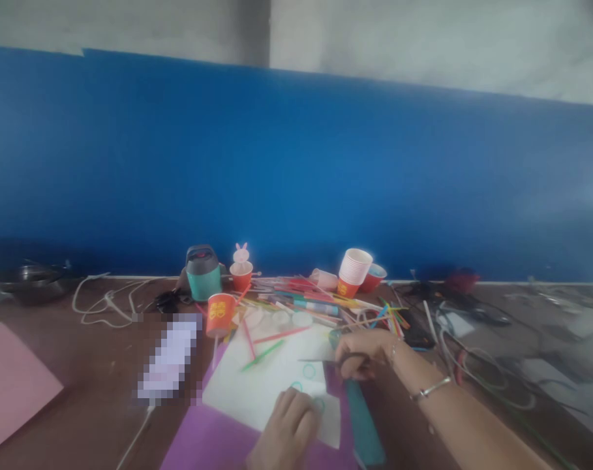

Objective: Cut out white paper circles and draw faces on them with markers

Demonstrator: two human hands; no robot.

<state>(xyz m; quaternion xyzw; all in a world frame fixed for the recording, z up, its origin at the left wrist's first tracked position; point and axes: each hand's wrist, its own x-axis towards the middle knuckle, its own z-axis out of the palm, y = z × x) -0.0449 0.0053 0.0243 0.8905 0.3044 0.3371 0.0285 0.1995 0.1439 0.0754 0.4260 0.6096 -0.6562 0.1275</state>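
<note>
Paper [318,384] with drawn circles lies at the left hand's [282,432] curled fingers, their grip indeterminate; the right hand's [362,346] fingers clamp scissors [318,360] beside it, over the tabletop [100,365]. Presumably light, flexible and crease-prone, it suits blank-edge holding.

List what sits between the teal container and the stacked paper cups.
Head view, from the teal container across: a red cup with a bunny figure, coloured sticks, then a tipped cup next to the stacked paper cups.
</note>
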